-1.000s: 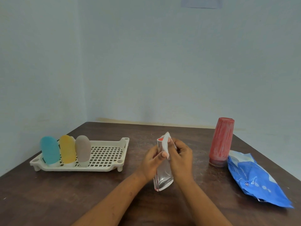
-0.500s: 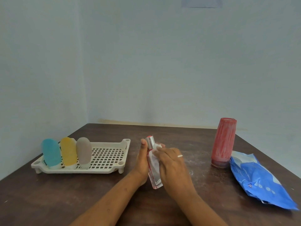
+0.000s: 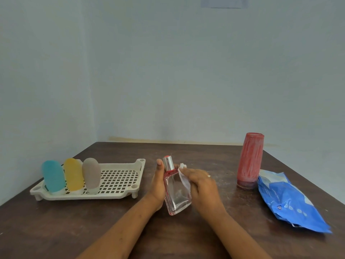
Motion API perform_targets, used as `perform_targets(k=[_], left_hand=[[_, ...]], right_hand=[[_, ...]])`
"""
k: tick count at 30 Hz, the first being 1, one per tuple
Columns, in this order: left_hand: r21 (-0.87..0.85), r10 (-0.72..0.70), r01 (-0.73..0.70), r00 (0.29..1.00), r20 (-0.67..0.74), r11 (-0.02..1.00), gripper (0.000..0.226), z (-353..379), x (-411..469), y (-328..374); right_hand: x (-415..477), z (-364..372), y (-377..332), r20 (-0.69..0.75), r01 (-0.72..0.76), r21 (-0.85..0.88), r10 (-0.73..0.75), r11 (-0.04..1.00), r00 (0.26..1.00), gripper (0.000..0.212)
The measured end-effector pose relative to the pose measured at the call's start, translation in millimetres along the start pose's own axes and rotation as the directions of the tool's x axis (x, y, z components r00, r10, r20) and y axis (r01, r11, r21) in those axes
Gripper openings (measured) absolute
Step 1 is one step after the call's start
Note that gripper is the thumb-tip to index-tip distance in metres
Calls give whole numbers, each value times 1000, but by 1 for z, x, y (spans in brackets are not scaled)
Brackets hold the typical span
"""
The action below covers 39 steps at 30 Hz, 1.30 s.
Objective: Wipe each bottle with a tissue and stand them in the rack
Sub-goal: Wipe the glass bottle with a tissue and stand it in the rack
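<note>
Glass spray bottle (image 3: 176,193), clear with a silver cap, is tilted over the table (image 3: 56,230) centre, between both hands. Left hand (image 3: 158,186) grips its left side, thumb up by the neck. Right hand (image 3: 202,187) has fingers curled, pressing a white tissue (image 3: 183,179) on the bottle's right shoulder. Teal bottle (image 3: 53,176), yellow bottle (image 3: 73,173) and grey bottle (image 3: 91,173) stand cap-down at the left end of the white rack (image 3: 119,182). Red bottle (image 3: 250,161) stands cap-down at right, just beside a blue tissue pack (image 3: 287,200).
</note>
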State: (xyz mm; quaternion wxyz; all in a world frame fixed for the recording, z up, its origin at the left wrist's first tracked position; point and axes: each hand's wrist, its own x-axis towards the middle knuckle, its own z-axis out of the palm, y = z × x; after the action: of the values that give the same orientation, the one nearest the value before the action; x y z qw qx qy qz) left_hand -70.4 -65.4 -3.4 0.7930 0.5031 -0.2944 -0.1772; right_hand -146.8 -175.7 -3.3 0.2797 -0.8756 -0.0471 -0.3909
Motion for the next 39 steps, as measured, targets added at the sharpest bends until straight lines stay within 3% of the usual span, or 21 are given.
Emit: perform_targets(k=[3, 8, 13, 17, 20, 23, 26, 28, 35, 39], left_hand=[[-26, -17, 16, 998, -57, 1000, 109, -2, 2, -4], [-22, -36, 34, 992, -122, 999, 101, -15, 10, -9], [-63, -41, 33, 991, -129, 997, 105, -18, 14, -9], [-21, -41, 38, 988, -151, 999, 107, -20, 14, -9], [-19, -40, 37, 986, -163, 999, 97, -20, 13, -11], [-52, -65, 56, 980, -189, 997, 84, -20, 13, -10], [-127, -112, 87, 973, -203, 988, 81, -18, 14, -9], [-143, -120, 91, 969, -215, 985, 82, -18, 15, -9], [-79, -75, 57, 968, -240, 995, 84, -20, 12, -5], [-116, -57, 28, 964, -261, 993, 97, -19, 13, -3]], right_hand=[[-6, 4, -4, 22, 54, 36, -55, 998, 998, 43], [-17, 12, -17, 134, 185, 82, -195, 979, 972, 35], [-18, -1, 3, 245, 35, 145, -70, 989, 967, 29], [-16, -6, 18, 192, -168, 144, 139, 975, 971, 32], [-15, -3, 17, 172, -223, 126, 200, 967, 964, 33], [-20, 0, 1, 187, -164, 153, 134, 975, 973, 26], [-28, 3, -13, 363, -25, 134, -25, 991, 931, 28], [-29, 3, -15, 434, -26, 139, -37, 990, 900, 28], [-20, -3, 4, 314, -237, 38, 214, 971, 925, 24], [-19, -1, 8, 246, -306, 62, 283, 950, 927, 25]])
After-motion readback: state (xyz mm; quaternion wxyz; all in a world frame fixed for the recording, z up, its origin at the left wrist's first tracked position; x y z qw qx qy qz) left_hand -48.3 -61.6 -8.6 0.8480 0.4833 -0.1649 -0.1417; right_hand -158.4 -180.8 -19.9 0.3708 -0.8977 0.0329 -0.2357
